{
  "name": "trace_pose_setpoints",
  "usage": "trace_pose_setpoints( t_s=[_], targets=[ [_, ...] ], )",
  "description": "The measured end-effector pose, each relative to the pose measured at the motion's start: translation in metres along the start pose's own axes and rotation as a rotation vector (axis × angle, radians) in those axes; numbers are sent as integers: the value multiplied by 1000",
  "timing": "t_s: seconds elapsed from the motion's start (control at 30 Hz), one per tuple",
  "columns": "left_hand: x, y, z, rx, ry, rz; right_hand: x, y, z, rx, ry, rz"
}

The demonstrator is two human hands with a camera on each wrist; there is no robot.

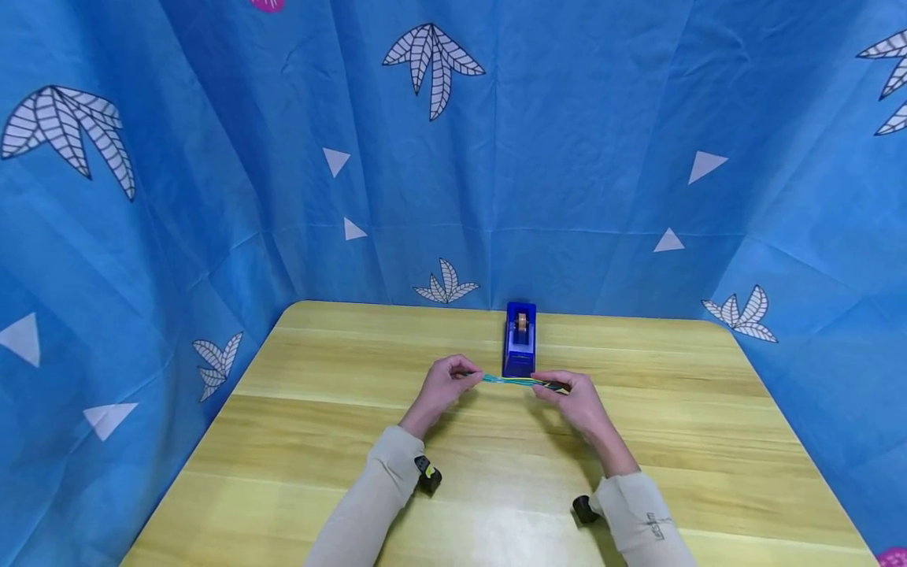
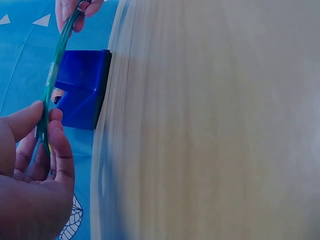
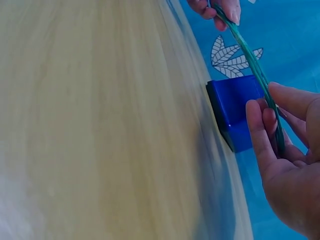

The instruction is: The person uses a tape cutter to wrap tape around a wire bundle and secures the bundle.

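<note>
My left hand (image 1: 443, 386) and right hand (image 1: 574, 398) hold a thin bundle of green strands (image 1: 512, 380) stretched between them above the table. A yellow line shows along it, and its right end looks dark; its exact kind is unclear. In the left wrist view, a shiny clear band (image 2: 51, 74), like tape, lies around the bundle (image 2: 60, 52). The left thumb and fingers (image 2: 61, 150) pinch one end. At the other end, the right thumb and fingers (image 3: 257, 127) grip it. Just behind the hands stands a blue tape dispenser (image 1: 520, 342) with a roll in it.
The wooden table (image 1: 319, 441) spreads under both arms. A blue patterned curtain (image 1: 581, 157) hangs behind the table's far edge and along its sides. Small black wrist cameras (image 1: 428, 476) sit at the cuffs.
</note>
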State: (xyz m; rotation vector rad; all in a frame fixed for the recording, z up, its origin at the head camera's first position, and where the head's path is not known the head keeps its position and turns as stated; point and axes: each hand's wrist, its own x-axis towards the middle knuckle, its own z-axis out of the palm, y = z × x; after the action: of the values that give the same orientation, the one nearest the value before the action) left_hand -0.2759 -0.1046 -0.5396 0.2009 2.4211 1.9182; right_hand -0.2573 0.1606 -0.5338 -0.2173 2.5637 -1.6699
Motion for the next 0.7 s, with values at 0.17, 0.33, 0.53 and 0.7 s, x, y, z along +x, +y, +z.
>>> trace_pose_setpoints(
  t_s=[0.17, 0.33, 0.53, 0.7],
  targets=[
    [1, -2, -3, 51, -5, -24, 1, 4, 2, 5, -11, 11],
    [0, -3, -5, 95, -15, -46, 3, 8, 4, -5, -23, 41],
    [-2, -5, -7, 98, -43, -55, 5, 12, 5, 1, -39, 71],
    [-3, -5, -8, 104, -62, -67, 5, 13, 6, -5, -47, 85]
  ],
)
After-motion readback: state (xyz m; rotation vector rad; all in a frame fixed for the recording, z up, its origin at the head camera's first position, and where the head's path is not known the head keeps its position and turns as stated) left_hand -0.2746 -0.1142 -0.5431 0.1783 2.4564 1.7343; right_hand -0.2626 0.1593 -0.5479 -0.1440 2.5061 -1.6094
